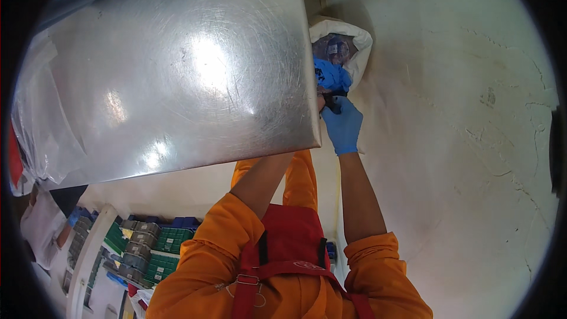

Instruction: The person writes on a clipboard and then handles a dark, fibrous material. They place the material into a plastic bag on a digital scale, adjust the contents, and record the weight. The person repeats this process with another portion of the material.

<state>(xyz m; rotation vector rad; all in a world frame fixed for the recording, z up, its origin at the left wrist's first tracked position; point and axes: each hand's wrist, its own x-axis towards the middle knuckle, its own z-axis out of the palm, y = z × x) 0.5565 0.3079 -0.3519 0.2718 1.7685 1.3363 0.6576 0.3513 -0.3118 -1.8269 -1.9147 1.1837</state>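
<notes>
1 small black item (332, 104), smooth-looking and blurred in outline, sits just off the right edge of the metal table, right below the mouth of a sack, and the right hand (344, 125) has it! That hand wears a thin, wrinkled blue glove, thumb and fingers curled in and closing on the item's right end. Over to the left hand (321, 103): only a sliver of bare skin peeks past the table edge, close against the item; the rest is hidden beneath the tabletop, so I can't tell how those fingers are set.

Touching the work from above, a crumpled blue plastic piece (332, 75) with dark print spills at the sack's mouth. The white sack (362, 47) gapes open, rim rolled into a soft, thick fold, glossy clear film (338, 50) bunched inside.

Now the metal table (236, 29): broad, square-cornered, scoured with fine circular scratches, glare blazing off it. Limp clear sheeting (44, 118) drapes its left side. Lower left, ribbed plastic boxes (165, 241) stack up in green and grey, and at right the pale floor (460, 82) runs smooth, then cracked.
</notes>
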